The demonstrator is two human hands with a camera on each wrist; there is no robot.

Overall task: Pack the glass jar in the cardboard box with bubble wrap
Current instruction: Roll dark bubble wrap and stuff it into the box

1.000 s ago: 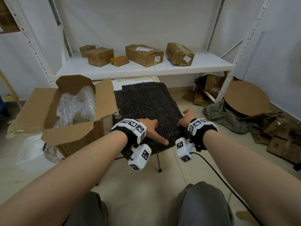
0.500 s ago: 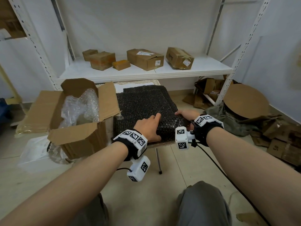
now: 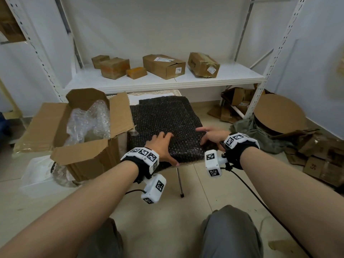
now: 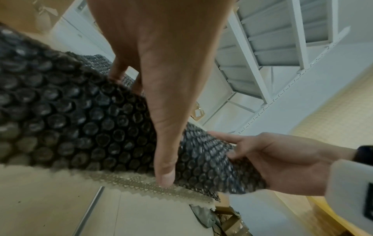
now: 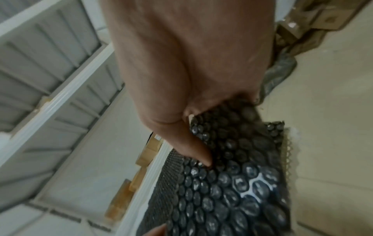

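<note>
Down at the near edge of the low surface (image 3: 188,163), both hands are on the dark sheet of bubble wrap (image 3: 165,118) spread over it. The left hand (image 3: 161,146) lies on top of a raised roll or fold at the sheet's near end, fingers curved over the bulge and the thumb stretched down along its near side to the edge, as the left wrist view shows. The right hand (image 3: 212,136), at about 3 o'clock from the left one, grips the right end of that same fold: its thumb presses on the bubbles and the fingers curl under the sheet. Whether the glass jar is inside the fold I cannot tell; no glass shows in any view.

The cardboard box (image 3: 83,138) stands on the floor at 9 o'clock from the hands, touching the left edge of the surface, flaps open, with crumpled clear bubble wrap (image 3: 89,121) inside. At 12 o'clock, a white shelf (image 3: 167,81) carries several small cardboard parcels (image 3: 163,66). At 3 o'clock, flattened cardboard (image 3: 279,116) and a grey cloth (image 3: 256,131) lie on the floor.
</note>
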